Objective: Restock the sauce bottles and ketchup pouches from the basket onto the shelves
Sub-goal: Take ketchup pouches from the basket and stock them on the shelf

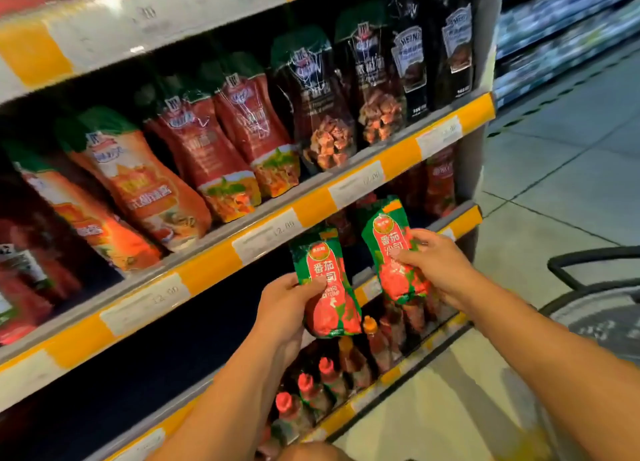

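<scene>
Pale floor tiles (554, 190) stretched right of the shelving unit's grey end post (469, 169); beyond them stood a blurred neighbouring aisle display (568, 34).

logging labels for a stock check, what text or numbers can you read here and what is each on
"番茄沙司": pouch in right hand
"番茄", "TOMATO": pouch in left hand
"HEINZ": black pouch, top right
"12.00": price tags on the middle shelf edge
Other pouch labels, upper shelf tags and bottles: too blurred to read
</scene>
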`<state>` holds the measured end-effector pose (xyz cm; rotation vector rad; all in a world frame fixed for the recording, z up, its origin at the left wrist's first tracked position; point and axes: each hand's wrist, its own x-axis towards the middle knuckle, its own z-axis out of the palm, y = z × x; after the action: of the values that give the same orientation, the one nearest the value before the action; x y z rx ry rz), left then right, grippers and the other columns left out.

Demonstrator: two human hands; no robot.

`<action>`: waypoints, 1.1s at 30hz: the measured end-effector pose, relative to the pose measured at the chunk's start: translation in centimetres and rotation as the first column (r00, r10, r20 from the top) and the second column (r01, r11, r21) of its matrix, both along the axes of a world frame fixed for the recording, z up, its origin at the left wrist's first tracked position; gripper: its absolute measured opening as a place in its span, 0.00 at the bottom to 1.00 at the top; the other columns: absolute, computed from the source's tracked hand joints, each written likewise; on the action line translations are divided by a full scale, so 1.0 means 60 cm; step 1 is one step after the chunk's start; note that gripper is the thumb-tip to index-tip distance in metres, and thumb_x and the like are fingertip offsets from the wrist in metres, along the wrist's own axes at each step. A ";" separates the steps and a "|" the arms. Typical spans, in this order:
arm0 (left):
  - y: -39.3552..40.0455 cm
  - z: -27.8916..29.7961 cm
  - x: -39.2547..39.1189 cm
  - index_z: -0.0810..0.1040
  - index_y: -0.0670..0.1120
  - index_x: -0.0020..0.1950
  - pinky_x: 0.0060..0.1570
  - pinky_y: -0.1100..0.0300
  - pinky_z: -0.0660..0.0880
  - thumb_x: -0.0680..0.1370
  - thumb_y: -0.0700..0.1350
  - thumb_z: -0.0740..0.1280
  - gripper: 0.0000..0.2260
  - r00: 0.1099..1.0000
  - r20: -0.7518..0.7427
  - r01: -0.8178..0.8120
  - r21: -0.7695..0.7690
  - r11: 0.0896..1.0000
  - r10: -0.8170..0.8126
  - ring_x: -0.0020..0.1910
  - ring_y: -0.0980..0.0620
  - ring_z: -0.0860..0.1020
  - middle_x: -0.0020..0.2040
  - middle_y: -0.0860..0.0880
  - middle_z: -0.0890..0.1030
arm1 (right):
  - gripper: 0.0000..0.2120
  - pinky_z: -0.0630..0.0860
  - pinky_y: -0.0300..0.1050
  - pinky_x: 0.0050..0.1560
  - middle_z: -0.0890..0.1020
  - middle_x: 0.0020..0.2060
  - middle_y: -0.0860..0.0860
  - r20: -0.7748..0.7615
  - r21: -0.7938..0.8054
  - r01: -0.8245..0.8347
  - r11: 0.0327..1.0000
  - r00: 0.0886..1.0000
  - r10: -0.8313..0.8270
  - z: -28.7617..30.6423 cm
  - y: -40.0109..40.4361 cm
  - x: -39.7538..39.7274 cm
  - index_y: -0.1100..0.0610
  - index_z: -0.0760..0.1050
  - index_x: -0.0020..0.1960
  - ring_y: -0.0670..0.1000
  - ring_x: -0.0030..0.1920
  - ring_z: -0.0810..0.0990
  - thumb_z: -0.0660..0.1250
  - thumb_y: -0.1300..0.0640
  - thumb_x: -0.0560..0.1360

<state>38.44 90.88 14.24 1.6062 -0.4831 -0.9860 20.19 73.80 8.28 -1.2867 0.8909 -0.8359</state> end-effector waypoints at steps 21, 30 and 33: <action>-0.195 -0.057 0.016 0.66 0.45 0.78 0.61 0.53 0.77 0.70 0.43 0.81 0.40 0.974 -0.071 -0.228 -0.220 0.949 0.217 0.67 0.45 0.77 0.75 0.42 0.73 | 0.42 0.78 0.59 0.65 0.83 0.62 0.50 -0.023 -0.068 -0.022 0.997 1.000 0.021 -0.016 -0.180 0.072 0.54 0.74 0.73 0.54 0.63 0.82 0.83 0.44 0.62; -0.190 -0.109 0.030 0.81 0.52 0.58 0.60 0.50 0.78 0.74 0.47 0.79 0.15 0.925 0.377 -0.029 -0.036 0.999 0.040 0.55 0.50 0.83 0.56 0.52 0.85 | 0.29 0.79 0.53 0.65 0.78 0.69 0.53 -0.342 -0.241 -0.205 0.949 0.933 0.115 -0.005 -0.177 0.043 0.53 0.69 0.76 0.54 0.62 0.79 0.73 0.65 0.78; -0.186 -0.113 0.033 0.80 0.51 0.62 0.62 0.46 0.78 0.72 0.50 0.80 0.21 0.896 0.443 -0.002 0.024 1.000 -0.009 0.58 0.47 0.82 0.59 0.50 0.84 | 0.31 0.79 0.53 0.65 0.79 0.68 0.50 -0.376 -0.258 -0.215 0.942 0.920 0.107 -0.008 -0.174 0.044 0.55 0.68 0.77 0.56 0.64 0.79 0.75 0.63 0.77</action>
<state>40.44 79.71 7.45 1.8588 -0.7864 -0.6206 22.83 63.38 7.82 -1.7922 0.9491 -0.6253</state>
